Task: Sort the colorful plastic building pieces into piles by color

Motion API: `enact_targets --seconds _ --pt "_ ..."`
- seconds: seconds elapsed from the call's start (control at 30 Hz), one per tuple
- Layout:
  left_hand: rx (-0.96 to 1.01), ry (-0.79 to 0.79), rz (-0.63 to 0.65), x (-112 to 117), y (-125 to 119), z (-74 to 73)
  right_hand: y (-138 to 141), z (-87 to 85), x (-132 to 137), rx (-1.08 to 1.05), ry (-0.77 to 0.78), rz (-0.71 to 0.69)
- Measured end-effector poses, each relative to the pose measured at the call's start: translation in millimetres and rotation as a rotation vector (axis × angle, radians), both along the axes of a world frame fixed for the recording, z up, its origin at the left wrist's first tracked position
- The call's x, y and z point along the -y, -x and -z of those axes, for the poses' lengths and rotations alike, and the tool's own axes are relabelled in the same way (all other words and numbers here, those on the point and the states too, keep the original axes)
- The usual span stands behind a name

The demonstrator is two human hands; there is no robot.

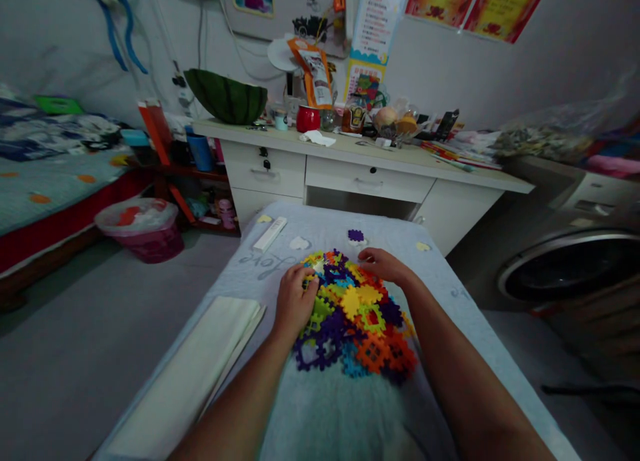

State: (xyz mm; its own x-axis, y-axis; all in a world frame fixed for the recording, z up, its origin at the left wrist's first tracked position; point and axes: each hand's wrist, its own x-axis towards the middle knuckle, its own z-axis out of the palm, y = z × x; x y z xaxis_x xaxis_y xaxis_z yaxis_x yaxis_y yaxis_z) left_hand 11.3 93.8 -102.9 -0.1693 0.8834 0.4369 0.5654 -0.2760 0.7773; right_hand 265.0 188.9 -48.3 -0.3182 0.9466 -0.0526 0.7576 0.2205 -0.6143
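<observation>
A heap of colourful toothed plastic building pieces [333,324] lies on the cloth-covered table in front of me. The pieces are yellow, green, purple, orange and blue, some solid and some with cut-out middles. At the heap's left edge rests my left hand [295,298], thumb and fingers apart and curved around the pieces. My right hand [384,264] is at the far right edge of the heap, palm down, with its fingers pointing left and loosely bent. I see nothing held in either hand. One purple piece [355,235] lies alone beyond the heap.
A white strip-shaped object [271,234] lies at the table's far left. Folded cream cloth [200,368] is along the left edge. Behind stands a white desk [270,171] bearing a watermelon half [227,96], a red pot and jars. A washing machine [565,241] stands right, a pink bin [145,231] left.
</observation>
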Motion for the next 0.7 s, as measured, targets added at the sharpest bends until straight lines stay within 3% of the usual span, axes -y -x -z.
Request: enact_targets --seconds 0.17,0.3,0.47,0.57,0.7 --pt "-0.007 0.002 0.002 -1.2 0.9 1.5 -11.9 -6.4 23.4 -0.037 0.112 0.003" --pt "-0.026 0.002 0.018 -1.7 1.6 1.2 -18.5 -3.6 25.0 -0.110 0.102 -0.024" --pt "-0.030 -0.001 0.027 -2.1 1.9 1.4 -31.1 -2.5 24.9 -0.282 0.199 0.051" --pt "-0.025 -0.002 0.027 -2.6 1.4 1.4 -41.3 -2.1 23.3 -0.424 0.139 0.144" --pt "-0.021 0.003 0.034 -2.6 1.1 0.1 -56.0 6.3 16.4 -0.600 0.031 0.438"
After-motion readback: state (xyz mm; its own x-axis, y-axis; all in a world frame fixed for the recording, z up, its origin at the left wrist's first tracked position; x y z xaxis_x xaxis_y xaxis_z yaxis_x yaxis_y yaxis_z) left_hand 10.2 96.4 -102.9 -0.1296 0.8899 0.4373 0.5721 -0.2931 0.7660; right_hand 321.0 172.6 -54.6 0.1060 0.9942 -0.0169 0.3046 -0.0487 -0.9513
